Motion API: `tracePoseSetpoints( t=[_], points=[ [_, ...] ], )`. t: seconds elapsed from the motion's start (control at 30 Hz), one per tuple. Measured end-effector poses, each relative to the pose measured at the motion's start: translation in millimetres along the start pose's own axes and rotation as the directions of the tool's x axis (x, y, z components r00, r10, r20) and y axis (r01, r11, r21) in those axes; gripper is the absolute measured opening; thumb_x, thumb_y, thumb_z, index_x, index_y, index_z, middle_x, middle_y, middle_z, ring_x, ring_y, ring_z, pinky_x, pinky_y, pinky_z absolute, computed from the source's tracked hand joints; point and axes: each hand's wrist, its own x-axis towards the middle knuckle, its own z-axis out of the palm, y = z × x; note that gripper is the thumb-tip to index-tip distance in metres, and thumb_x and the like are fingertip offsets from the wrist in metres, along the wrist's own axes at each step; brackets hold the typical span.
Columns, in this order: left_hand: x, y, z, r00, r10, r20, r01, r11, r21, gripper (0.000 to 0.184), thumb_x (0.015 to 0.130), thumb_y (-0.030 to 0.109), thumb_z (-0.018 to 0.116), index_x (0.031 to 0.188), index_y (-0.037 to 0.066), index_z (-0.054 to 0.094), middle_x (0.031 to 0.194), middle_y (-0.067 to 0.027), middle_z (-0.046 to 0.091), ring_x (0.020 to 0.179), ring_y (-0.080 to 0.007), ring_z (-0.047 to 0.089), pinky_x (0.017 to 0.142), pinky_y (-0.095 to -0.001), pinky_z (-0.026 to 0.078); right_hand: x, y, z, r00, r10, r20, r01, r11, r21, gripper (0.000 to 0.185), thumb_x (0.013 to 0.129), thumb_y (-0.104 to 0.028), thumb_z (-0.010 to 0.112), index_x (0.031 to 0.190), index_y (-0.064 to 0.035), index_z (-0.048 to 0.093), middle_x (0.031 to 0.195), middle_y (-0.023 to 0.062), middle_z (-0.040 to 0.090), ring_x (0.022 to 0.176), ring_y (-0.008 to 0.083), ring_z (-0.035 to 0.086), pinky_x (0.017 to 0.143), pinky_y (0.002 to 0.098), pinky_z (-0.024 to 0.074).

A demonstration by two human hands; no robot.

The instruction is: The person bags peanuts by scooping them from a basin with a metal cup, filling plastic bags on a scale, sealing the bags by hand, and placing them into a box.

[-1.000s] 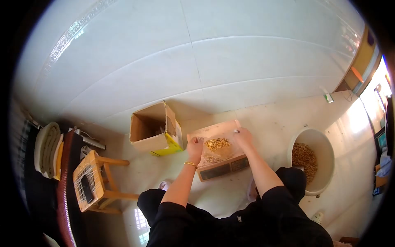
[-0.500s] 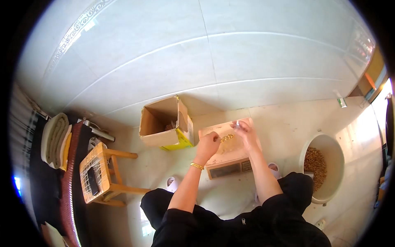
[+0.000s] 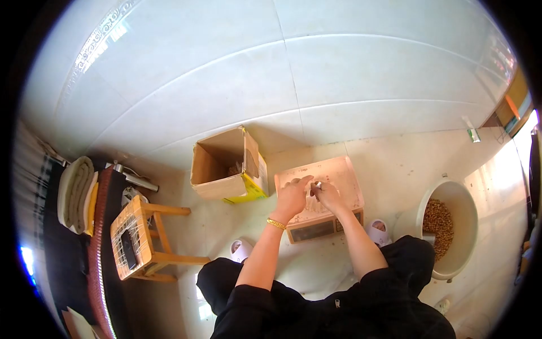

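Note:
Over the orange scale (image 3: 345, 174) on the floor, both hands are close together. My left hand (image 3: 291, 198), with a gold bracelet at the wrist, is closed round something I cannot make out. Beside it on the right, my right hand (image 3: 327, 196) is closed too, with a small shiny whitish thing at its fingers. A clear plastic bag is faintly visible below and between the hands; its contents are mostly hidden by them. The scale's dark display faces my feet.
An open cardboard box (image 3: 217, 189) stands left of the scale. At the right is a large pale bucket (image 3: 466, 217) with brown pieces (image 3: 438, 226) and a scoop. A wooden stool (image 3: 148, 248) with a dark phone (image 3: 129, 248) stands at the left.
My hands have come together over the scale from a wider spacing. The yellow pieces in the bag, visible between them before, are now hidden. The view has shifted slightly.

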Motion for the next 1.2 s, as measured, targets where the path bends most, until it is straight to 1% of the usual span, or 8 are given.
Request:
tracePoseSetpoints(
  t=[0.17, 0.4, 0.5, 0.57, 0.7, 0.77, 1.0, 1.2],
  points=[
    [2.3, -0.5, 7.2, 0.993, -0.015, 0.12, 0.047, 0.963, -0.264, 0.016, 0.079, 0.005, 0.052, 0.092, 0.004, 0.062, 0.074, -0.0136, 0.064, 0.075, -0.0313, 0.062, 0.069, -0.0402, 0.048, -1.8, -3.1, -0.9, 0.992, -0.106, 0.072, 0.105, 0.994, 0.019, 0.039, 0.093, -0.033, 0.046, 0.073, -0.002, 0.059, 0.059, 0.0072, 0.056, 0.058, 0.016, 0.054, 0.056, 0.0305, 0.0416],
    [2.0, -10.3, 8.3, 0.985, -0.164, 0.05, 0.165, 0.986, -0.021, 0.013, 0.08, 0.0, 0.053, 0.082, 0.003, 0.065, 0.073, -0.0111, 0.066, 0.068, -0.027, 0.063, 0.067, -0.0342, 0.05, -3.0, -5.0, 2.7, 1.0, -0.011, -0.015, 0.015, 0.968, 0.252, 0.034, 0.095, -0.023, 0.043, 0.073, -0.0012, 0.056, 0.061, 0.0067, 0.054, 0.057, 0.0148, 0.052, 0.056, 0.0316, 0.0414],
    [6.2, -18.6, 9.7, 0.939, -0.332, 0.093, 0.344, 0.886, -0.31, 0.012, 0.08, 0.001, 0.054, 0.088, 0.002, 0.064, 0.077, -0.0105, 0.066, 0.073, -0.023, 0.065, 0.07, -0.0324, 0.05, 1.1, 3.4, 0.0, 0.995, 0.093, -0.029, -0.072, 0.909, 0.411, 0.027, 0.094, -0.019, 0.045, 0.077, -0.0017, 0.057, 0.063, 0.006, 0.055, 0.059, 0.0138, 0.053, 0.057, 0.0311, 0.0416],
    [6.5, -21.7, 14.1, 0.886, -0.333, 0.323, 0.461, 0.557, -0.691, 0.024, 0.08, 0.003, 0.058, 0.104, 0.001, 0.06, 0.093, -0.0124, 0.065, 0.088, -0.0211, 0.063, 0.079, -0.0301, 0.048, 11.0, 21.9, -1.6, 0.993, 0.12, 0.017, -0.116, 0.905, 0.409, 0.023, 0.093, -0.017, 0.047, 0.079, -0.002, 0.058, 0.064, 0.0054, 0.055, 0.062, 0.0132, 0.053, 0.059, 0.0304, 0.0419],
    [-7.1, -37.6, 41.8, 0.927, -0.179, 0.329, 0.367, 0.605, -0.706, 0.041, 0.079, 0.007, 0.062, 0.118, 0.001, 0.051, 0.107, -0.0135, 0.06, 0.102, -0.024, 0.058, 0.088, -0.0306, 0.045, 5.7, 11.3, -16.5, 0.987, 0.088, 0.134, -0.145, 0.85, 0.506, 0.013, 0.09, -0.012, 0.053, 0.085, -0.002, 0.06, 0.071, 0.004, 0.058, 0.071, 0.0121, 0.054, 0.068, 0.0272, 0.0424],
    [-11.2, -21.1, 35.6, 0.933, -0.047, 0.358, 0.221, 0.858, -0.464, 0.05, 0.079, 0.008, 0.063, 0.125, 0.001, 0.046, 0.112, -0.0157, 0.058, 0.108, -0.0247, 0.054, 0.092, -0.0313, 0.042, 1.5, 4.4, -21.2, 0.982, 0.117, 0.15, -0.181, 0.815, 0.551, 0.01, 0.088, -0.01, 0.055, 0.086, -0.0019, 0.061, 0.073, 0.004, 0.06, 0.074, 0.012, 0.054, 0.071, 0.0261, 0.0426],
    [-8.3, -37.2, 62.9, 0.91, -0.291, 0.294, 0.395, 0.825, -0.405, 0.018, 0.081, 0.017, 0.06, 0.088, 0.0, 0.063, 0.079, -0.0145, 0.063, 0.073, -0.0239, 0.06, 0.067, -0.035, 0.046, -11.8, -5.7, -14.8, 0.995, -0.1, -0.024, 0.098, 0.992, -0.085, 0.012, 0.08, -0.006, 0.058, 0.092, -0.0029, 0.062, 0.08, 0.0128, 0.064, 0.077, 0.0242, 0.061, 0.07, 0.0345, 0.0472],
    [-3.1, -29.5, 33.9, 0.859, -0.375, 0.349, 0.478, 0.831, -0.283, 0.022, 0.08, 0.021, 0.057, 0.086, 0.0, 0.063, 0.086, -0.0183, 0.064, 0.084, -0.0303, 0.061, 0.073, -0.0381, 0.046, -8.8, -11.2, -8.0, 0.964, -0.265, -0.02, 0.238, 0.893, -0.383, 0.011, 0.076, -0.003, 0.058, 0.087, -0.0026, 0.059, 0.083, 0.0193, 0.062, 0.079, 0.0355, 0.061, 0.068, 0.0429, 0.0472]
  ],
)
